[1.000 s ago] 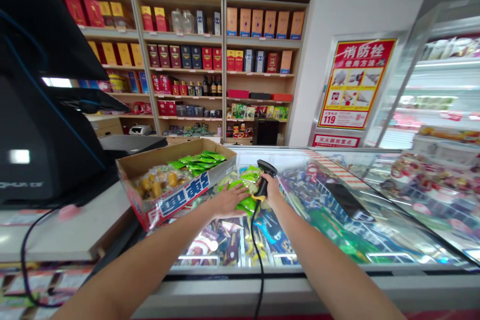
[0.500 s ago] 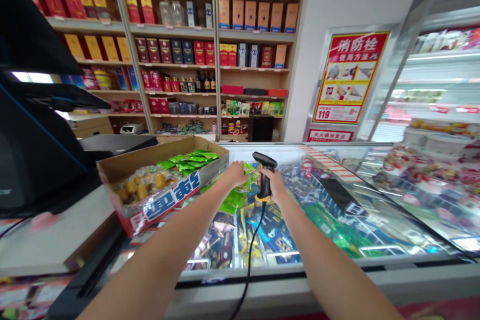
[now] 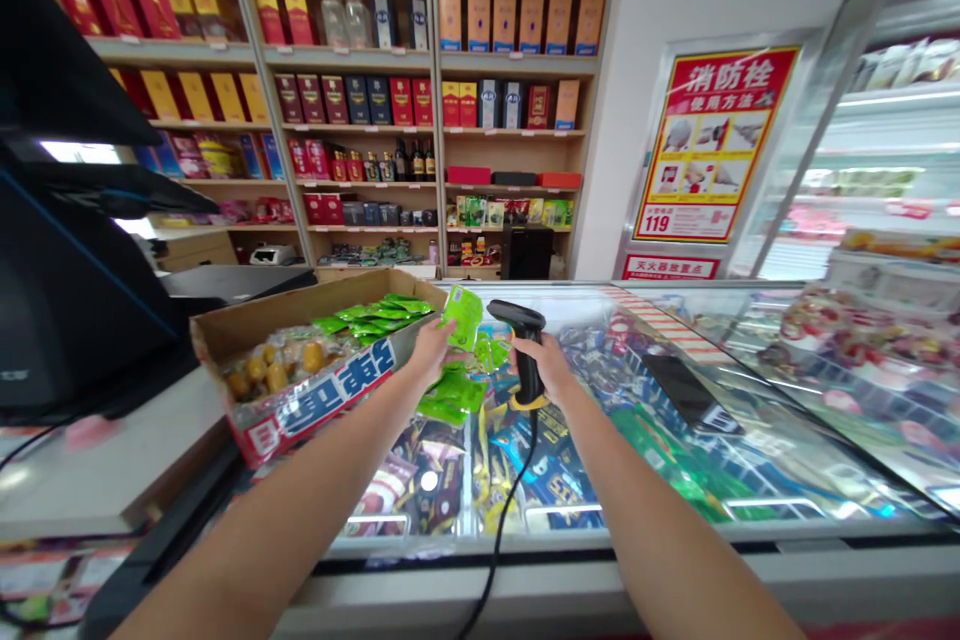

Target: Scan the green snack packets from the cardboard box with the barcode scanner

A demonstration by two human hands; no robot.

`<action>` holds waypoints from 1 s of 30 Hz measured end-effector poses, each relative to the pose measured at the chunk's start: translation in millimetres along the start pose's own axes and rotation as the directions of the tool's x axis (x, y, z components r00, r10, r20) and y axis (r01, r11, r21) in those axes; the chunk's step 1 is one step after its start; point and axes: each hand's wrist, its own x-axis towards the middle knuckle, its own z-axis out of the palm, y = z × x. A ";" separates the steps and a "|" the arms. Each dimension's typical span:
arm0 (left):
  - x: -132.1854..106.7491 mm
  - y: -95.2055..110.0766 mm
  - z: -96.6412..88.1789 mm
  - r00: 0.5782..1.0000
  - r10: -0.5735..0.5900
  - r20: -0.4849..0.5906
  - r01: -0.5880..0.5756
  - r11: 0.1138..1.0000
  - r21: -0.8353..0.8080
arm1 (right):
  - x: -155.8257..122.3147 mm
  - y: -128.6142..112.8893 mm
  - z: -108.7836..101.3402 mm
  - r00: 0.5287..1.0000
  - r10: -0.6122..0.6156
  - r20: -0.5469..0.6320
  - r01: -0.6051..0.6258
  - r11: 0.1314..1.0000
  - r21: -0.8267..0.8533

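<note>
Fingers (image 3: 441, 331) of the left hand (image 3: 429, 354) were closed together on the lower edge of a lime-green snack packet (image 3: 463, 317), which stood up off the pile just above and beyond the hand. Half a second earlier, that hand had been pressed down among the packets right beside the scanner, with no packet raised. It had now moved left, closer to the carton, and the gap between the two hands had widened.

The right hand (image 3: 550, 367) was curled tightly around the black grip of a corded barcode scanner (image 3: 527, 345), with a yellow band showing at the scanner's base. Its head leaned a little further left than before, toward the raised packet, but did not touch it. A black cable (image 3: 511, 490) ran down from the scanner and over the front of a glass-topped chest freezer (image 3: 780, 530).

Loose green packets (image 3: 450, 393) lay on the glass just below the left hand. To its left, a cardboard carton (image 3: 311, 407) held more green packets (image 3: 375, 316) and clear bags of yellow snacks (image 3: 277, 370). A point-of-sale terminal (image 3: 67, 290) stood at far left on a pale checkout counter (image 3: 97, 465). Behind the freezer, wooden shelves (image 3: 352, 60) held red, yellow and blue boxes and bottles, and a red fire-hydrant poster (image 3: 712, 145) hung on the white wall.
</note>
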 end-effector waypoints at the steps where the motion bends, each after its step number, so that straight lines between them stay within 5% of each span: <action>1: -9.0 -4.4 -4.9 1.000 -0.016 0.025 0.019 0.995 -0.103 | -1.3 -2.6 -1.0 0.999 0.026 0.025 -0.026 1.000 0.009; 5: -33.3 -20.5 -17.5 0.994 -0.075 0.074 0.101 0.885 -0.454 | -6.4 -9.2 -2.8 0.990 0.091 0.107 -0.090 0.996 -0.012; 18: -33.0 -28.4 -13.6 0.987 -0.044 0.154 0.090 0.947 -0.307 | -7.5 -2.5 -3.6 0.958 0.099 0.268 -0.064 0.989 -0.134; 30: -33.7 -29.9 -12.7 0.991 -0.025 0.135 0.062 0.959 -0.276 | -11.4 -4.6 -0.8 0.967 0.103 0.233 -0.072 0.988 -0.140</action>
